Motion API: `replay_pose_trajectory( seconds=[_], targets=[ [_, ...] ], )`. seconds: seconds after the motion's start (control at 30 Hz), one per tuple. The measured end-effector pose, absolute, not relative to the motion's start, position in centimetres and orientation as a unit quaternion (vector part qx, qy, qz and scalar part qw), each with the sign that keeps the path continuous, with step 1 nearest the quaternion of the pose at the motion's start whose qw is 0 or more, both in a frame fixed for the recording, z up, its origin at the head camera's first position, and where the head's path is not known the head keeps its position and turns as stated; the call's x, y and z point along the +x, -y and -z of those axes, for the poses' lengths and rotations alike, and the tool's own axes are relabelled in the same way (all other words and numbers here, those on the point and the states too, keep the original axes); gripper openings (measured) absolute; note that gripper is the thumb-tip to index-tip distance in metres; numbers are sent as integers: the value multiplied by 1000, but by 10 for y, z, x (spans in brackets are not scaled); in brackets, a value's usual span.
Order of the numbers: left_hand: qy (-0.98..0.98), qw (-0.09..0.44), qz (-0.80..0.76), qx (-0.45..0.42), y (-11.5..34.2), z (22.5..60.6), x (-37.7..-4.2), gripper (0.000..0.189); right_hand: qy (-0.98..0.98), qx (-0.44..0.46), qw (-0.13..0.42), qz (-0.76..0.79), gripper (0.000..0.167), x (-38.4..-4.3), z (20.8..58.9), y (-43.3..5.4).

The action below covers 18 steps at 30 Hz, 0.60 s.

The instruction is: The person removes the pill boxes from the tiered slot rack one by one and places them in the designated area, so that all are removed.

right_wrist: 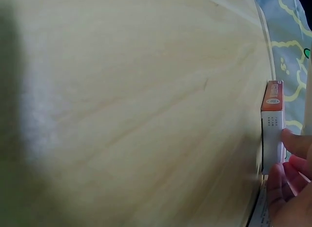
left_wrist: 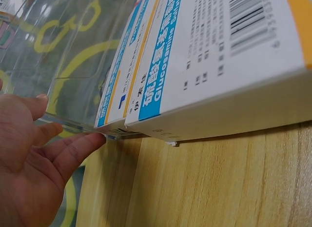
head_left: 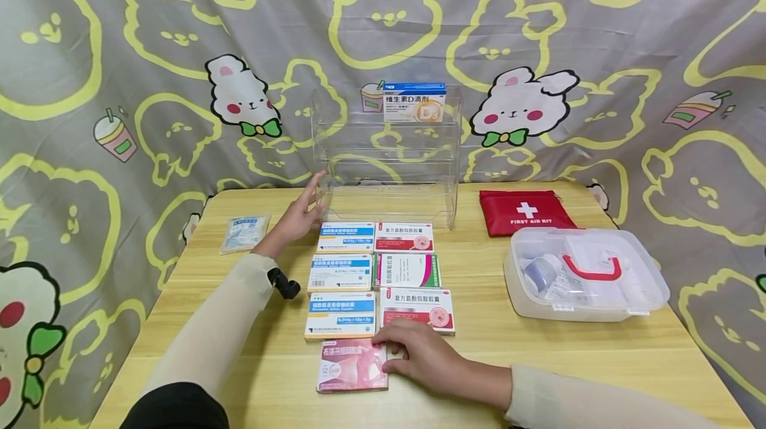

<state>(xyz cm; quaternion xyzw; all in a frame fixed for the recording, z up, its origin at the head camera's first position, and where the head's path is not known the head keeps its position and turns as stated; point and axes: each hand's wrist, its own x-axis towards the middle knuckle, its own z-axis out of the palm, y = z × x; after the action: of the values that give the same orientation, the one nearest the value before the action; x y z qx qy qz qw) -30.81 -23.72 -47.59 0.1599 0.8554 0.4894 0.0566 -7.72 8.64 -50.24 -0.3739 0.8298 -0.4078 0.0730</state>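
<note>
My left hand (head_left: 299, 216) is at the left side of a clear plastic display rack (head_left: 389, 199), its fingers extended and touching or nearly touching that side. Beside it, blue-and-white glucosamine boxes (head_left: 346, 237) lie in a column, one with its barcode (left_wrist: 251, 17) showing in the left wrist view. My right hand (head_left: 427, 357) holds the right end of a pink medicine box (head_left: 350, 369) at the near end of that column, with curled fingers and thumb at its corner. Red-and-white capsule boxes (head_left: 417, 308) and a green-and-white box (head_left: 403, 271) form the column alongside.
A vitamin D box (head_left: 413, 103) stands on the rack's top tier. To the right are a red first aid pouch (head_left: 499, 213) and a translucent lidded case (head_left: 574, 302) with a red handle. A small clear packet (head_left: 245, 234) lies at left. A patterned curtain (head_left: 383, 16) hangs behind.
</note>
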Motion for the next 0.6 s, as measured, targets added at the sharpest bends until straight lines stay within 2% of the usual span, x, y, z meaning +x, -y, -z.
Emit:
replay_pose_trajectory(
  seconds=[0.3, 0.6],
  targets=[
    [-857, 58, -485, 167, 238, 476, -309, 75, -838, -375, 74, 389, 34, -77, 502, -80],
    [-857, 55, -486, 163, 237, 477, -309, 76, -839, -392, 64, 373, 32, -72, 499, -73]
  ],
)
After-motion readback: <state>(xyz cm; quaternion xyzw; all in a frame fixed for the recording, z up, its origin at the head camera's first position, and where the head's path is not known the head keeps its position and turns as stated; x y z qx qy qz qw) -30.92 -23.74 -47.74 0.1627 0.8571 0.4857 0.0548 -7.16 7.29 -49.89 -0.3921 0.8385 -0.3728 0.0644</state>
